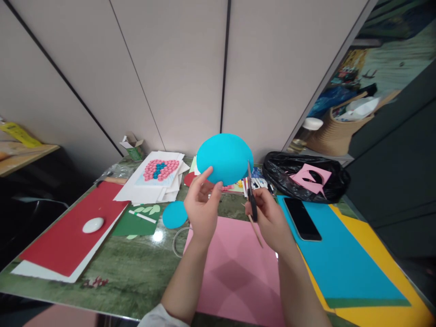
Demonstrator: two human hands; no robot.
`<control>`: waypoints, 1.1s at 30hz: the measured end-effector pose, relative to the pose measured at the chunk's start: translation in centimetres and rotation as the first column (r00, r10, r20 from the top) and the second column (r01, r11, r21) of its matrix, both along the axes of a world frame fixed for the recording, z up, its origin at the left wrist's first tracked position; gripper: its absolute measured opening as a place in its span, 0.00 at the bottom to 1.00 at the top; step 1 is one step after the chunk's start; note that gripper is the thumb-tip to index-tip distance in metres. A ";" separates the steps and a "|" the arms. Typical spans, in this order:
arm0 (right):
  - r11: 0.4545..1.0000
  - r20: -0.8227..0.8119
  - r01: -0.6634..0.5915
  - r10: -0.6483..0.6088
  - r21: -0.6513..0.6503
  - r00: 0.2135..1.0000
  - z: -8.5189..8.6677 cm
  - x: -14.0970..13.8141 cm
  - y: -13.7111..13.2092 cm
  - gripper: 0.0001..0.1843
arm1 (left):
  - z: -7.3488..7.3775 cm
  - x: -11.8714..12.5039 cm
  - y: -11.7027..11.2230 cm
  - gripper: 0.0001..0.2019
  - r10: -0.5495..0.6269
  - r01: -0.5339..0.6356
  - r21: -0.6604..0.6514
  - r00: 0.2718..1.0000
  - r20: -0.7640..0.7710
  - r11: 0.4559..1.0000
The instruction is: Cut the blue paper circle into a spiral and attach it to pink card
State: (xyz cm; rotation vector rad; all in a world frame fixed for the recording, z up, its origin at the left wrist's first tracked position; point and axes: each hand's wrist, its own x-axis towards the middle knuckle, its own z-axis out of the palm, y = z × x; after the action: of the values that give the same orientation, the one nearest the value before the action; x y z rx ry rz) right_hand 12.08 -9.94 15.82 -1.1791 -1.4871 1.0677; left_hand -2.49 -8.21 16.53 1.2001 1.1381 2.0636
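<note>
My left hand [203, 206] pinches a blue paper oval [223, 156] by its lower edge and holds it up above the table. In my right hand [270, 218] is a pair of scissors [252, 200], its dark handles in my fingers and its blades upright at the oval's right edge. A pink paper sheet [238, 268] lies under both forearms, with a thin wooden stick [255, 231] on it below my right hand. A smaller blue paper circle [175, 215] rests on the table left of my left hand.
Red paper [68, 231] with a white computer mouse [93, 225] lies at left, near a pompom-like picture [161, 171]. A phone [303, 219] sits on blue paper [350, 263] at right. Behind it, a black plastic bag [275, 170] holds pink scraps [311, 179]. Tape [177, 243] lies mid-table.
</note>
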 end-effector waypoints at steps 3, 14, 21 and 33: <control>1.000 0.010 -0.003 0.003 0.005 1.000 -0.1 -0.1 -0.1 0.07 | -0.1 0.1 0.2 0.18 -0.013 0.013 -0.008 0.999 0.043 1.000; 1.000 -0.052 0.009 -0.008 0.024 0.999 -0.1 0.0 -0.1 0.11 | -0.4 -0.2 -0.1 0.17 -0.088 0.087 -0.021 0.995 -0.038 0.996; 0.999 0.000 0.038 -0.038 0.018 0.999 0.2 0.2 0.0 0.11 | -0.3 -0.3 -0.3 0.17 -0.093 0.091 -0.030 0.993 -0.077 0.995; 0.999 0.021 0.032 -0.033 0.033 0.999 0.1 0.2 0.0 0.10 | 0.1 -0.3 -0.5 0.11 -0.043 0.044 0.003 0.994 -0.101 0.999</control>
State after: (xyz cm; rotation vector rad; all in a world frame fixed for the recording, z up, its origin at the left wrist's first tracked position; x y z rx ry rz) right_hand 12.32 -9.96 15.89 -1.1914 -1.4915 1.0080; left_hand -2.80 -8.73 16.63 1.3329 1.1417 1.9950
